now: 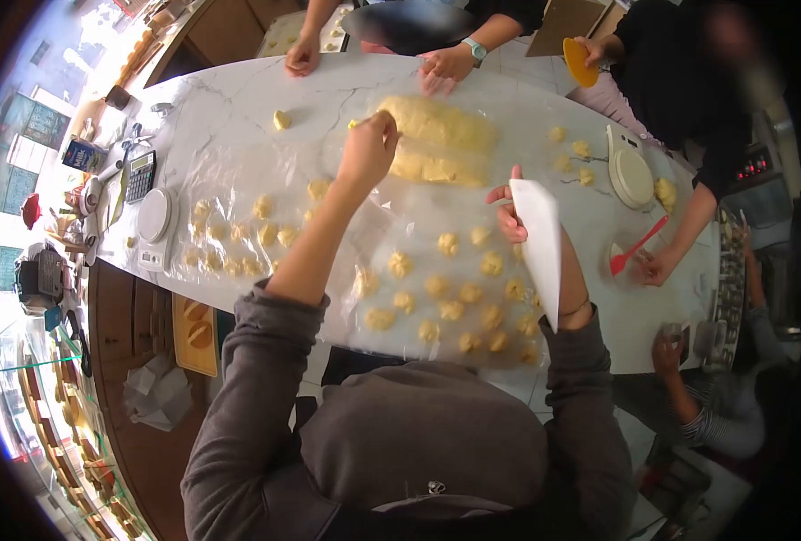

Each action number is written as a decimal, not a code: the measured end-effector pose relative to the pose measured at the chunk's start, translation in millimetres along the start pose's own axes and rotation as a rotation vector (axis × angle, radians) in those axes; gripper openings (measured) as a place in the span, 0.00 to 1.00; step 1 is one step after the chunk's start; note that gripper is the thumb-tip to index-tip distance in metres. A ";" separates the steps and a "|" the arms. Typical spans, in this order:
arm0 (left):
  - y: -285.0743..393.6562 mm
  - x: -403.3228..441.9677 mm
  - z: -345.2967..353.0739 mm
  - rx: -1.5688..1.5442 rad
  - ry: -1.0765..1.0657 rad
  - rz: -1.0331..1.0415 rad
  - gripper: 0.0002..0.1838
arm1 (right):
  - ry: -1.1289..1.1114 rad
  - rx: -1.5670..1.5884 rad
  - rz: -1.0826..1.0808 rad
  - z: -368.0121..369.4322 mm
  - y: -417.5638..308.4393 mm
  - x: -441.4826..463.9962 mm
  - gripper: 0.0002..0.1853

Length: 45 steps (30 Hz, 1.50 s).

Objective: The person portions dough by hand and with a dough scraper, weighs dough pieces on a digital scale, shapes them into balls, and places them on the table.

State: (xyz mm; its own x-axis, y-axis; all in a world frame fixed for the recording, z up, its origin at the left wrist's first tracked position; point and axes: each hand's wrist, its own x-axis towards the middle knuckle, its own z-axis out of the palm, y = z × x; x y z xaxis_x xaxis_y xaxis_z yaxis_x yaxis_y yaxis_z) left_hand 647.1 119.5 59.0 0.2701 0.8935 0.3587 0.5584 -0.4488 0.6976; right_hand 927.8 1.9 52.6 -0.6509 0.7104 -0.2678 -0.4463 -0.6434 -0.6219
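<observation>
Dough slabs (441, 124), soft, pale and smooth, lie by clear film (238, 162) just right of the left hand's (364, 155) fingers, pressed together, perhaps around something hidden. The right hand's (509, 219) fingers grip a stiff white scraper (538, 248); light pressure should spare the lumpy dough balls (400, 264) nearer the body.

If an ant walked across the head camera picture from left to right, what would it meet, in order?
Blue can → left kitchen scale → lone yellow dough piece → wearer's left hand → white flat tool → right kitchen scale
</observation>
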 end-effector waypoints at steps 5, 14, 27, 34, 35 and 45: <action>-12.6 43.3 2.8 0.024 0.014 0.019 0.05 | 0.457 -0.639 0.230 31.2 -1.3 14.2 0.32; -5.2 74.3 -12.9 -0.037 -0.058 -0.032 0.05 | 0.575 -1.946 -0.686 106.2 -47.0 68.5 0.22; 21.7 23.8 -9.2 -0.061 0.318 0.077 0.15 | 0.532 -2.186 -0.283 77.0 -52.6 107.7 0.24; 7.3 -44.4 27.6 -0.077 0.123 -0.125 0.09 | 0.530 -2.177 -0.257 60.6 -55.3 115.4 0.31; -0.8 -49.5 35.2 -0.010 0.127 -0.093 0.11 | 0.525 -2.179 -0.232 59.7 -57.4 115.4 0.31; -24.1 -37.9 40.9 0.300 -0.081 -0.274 0.30 | 0.549 -2.205 -0.244 67.4 -44.8 116.4 0.31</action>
State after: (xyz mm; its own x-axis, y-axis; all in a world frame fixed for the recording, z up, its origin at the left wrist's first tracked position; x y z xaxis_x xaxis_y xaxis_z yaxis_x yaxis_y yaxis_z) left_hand 655.5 97.0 3.2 0.1338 0.9830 0.1259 0.8188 -0.1812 0.5447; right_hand 830.7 94.1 98.9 -0.3626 0.9309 0.0434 0.9207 0.3650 -0.1380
